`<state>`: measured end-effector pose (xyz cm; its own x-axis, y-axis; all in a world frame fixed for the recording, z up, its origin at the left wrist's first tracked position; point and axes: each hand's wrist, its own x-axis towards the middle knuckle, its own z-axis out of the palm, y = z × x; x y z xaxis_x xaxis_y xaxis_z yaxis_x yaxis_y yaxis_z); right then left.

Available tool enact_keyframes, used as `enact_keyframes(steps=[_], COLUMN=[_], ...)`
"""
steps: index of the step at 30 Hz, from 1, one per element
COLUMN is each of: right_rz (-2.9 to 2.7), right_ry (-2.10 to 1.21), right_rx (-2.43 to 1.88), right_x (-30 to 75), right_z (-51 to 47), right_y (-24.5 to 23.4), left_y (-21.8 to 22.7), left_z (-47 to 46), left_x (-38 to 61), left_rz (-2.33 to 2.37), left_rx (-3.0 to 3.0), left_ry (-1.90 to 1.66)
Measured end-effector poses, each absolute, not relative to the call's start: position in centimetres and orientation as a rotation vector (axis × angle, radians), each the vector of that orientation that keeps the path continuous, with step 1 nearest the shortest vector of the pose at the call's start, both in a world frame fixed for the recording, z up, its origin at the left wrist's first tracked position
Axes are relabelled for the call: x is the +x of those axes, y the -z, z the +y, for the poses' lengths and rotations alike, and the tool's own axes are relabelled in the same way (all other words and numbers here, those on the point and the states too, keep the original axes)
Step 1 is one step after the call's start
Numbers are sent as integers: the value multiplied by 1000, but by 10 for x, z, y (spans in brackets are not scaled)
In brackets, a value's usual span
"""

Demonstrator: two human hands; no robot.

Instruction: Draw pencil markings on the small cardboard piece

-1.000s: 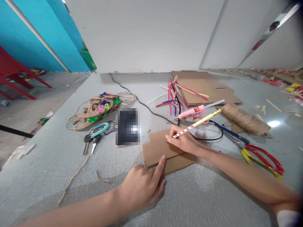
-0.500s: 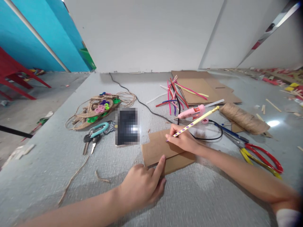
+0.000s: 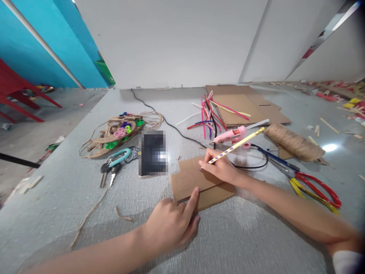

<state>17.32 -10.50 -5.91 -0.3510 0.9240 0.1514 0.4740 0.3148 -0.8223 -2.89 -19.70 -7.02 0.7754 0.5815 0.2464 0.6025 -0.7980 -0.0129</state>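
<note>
The flat brown cardboard piece (image 3: 194, 179) lay on the near middle of the grey textured counter (image 3: 242, 243), a second layer showing under its near edge. The right hand (image 3: 224, 169) was closed around a yellow pencil with purple dots (image 3: 234, 146) in a writing grip, tip down on the board's far right part and heel resting on the card, apparently for a steady line. The left hand (image 3: 171, 224) was curled into a loose fist gripping nothing, its index finger stretched out and pressed on the near edge, seemingly to stop the board sliding.

Just beyond the pencil lay a pink glue gun (image 3: 232, 135), with a black cord (image 3: 171, 127) running to the far wall. Farther off were bright pipe cleaners (image 3: 211, 114) spread over large cardboard sheets (image 3: 245, 104). To the right sat a spool of brown twine (image 3: 293, 142) and red-and-yellow-handled scissors (image 3: 316, 190), within the right arm's reach. To the left lay a blurred dark rectangle (image 3: 153, 153), a bunch of keys (image 3: 114, 165) and a twine bundle with coloured loops (image 3: 116, 133).

A white wall (image 3: 176, 42) closed the far side; a blue wall (image 3: 42, 42) and a red chair (image 3: 17, 91) stood far left.
</note>
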Motion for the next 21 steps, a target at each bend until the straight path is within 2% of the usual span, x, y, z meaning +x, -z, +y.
enact_keyframes(steps=[21], right_rz=[-2026], right_ry=[-870], right_rx=[-1263], right_x=[173], right_z=[-108], right_y=[55], left_y=[69], left_z=[-197], left_x=[-28], left_rz=[-964], left_rx=[-2863], left_ry=[363])
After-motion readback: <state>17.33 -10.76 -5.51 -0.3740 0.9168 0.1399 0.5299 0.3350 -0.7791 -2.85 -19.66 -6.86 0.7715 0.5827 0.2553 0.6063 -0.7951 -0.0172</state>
